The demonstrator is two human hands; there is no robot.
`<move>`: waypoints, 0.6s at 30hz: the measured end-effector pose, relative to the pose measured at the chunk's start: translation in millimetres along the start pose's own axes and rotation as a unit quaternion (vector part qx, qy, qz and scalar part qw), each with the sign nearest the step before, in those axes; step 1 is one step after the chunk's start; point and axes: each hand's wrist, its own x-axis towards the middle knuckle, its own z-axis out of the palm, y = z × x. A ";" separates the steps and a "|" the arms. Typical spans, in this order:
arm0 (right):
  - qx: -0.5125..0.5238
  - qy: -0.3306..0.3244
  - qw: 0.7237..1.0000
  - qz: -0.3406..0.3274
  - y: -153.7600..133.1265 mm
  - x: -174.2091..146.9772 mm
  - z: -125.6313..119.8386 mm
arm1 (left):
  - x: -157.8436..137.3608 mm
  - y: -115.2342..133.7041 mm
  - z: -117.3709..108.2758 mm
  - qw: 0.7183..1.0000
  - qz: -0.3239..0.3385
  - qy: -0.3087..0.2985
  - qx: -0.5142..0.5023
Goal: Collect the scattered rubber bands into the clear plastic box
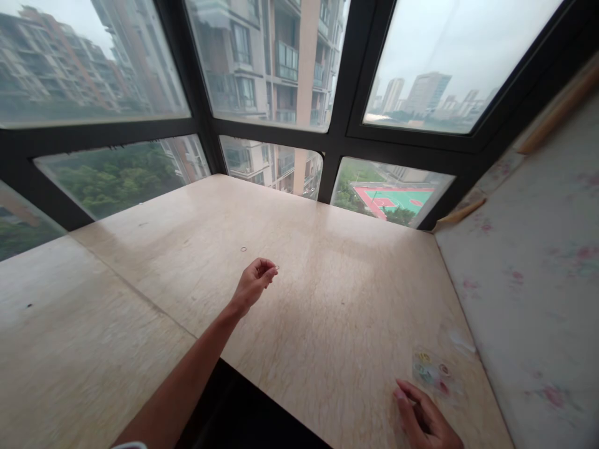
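My left hand (pixel 256 280) is held over the middle of the stone-topped surface, thumb and forefinger pinched. Between the tips a small thin rubber band (pixel 277 267) sticks out. A similar loop (pixel 243 249) lies on the surface just beyond that hand. At the lower right, my right hand (pixel 425 415) has its fingers curled and thumb near the forefinger; whether anything is between them I cannot make out. Close to it stands a clear plastic box (pixel 431 373) with small yellow, green, red and brown loops in its compartments.
The pale marble-patterned surface (pixel 304 249) runs up to dark window frames (pixel 334 149). A seam (pixel 140 293) crosses it on the left, where a small dark speck (pixel 29 305) lies. A clear plastic piece (pixel 462 343) rests beside the flowered wall (pixel 524 280) on the right.
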 end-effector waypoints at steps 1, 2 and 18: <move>0.007 -0.005 1.000 -0.002 0.8 0.7 -0.9 | -3.6 3.4 8.0 1.000 -0.002 -0.003 -0.018; 0.012 -0.005 1.000 -0.006 1.2 0.8 -1.4 | -7.0 6.5 15.6 0.999 -0.005 -0.006 -0.036; 0.046 0.029 0.997 -0.050 -25.9 -6.2 2.8 | -53.1 48.8 130.8 0.944 -0.185 -0.080 -0.262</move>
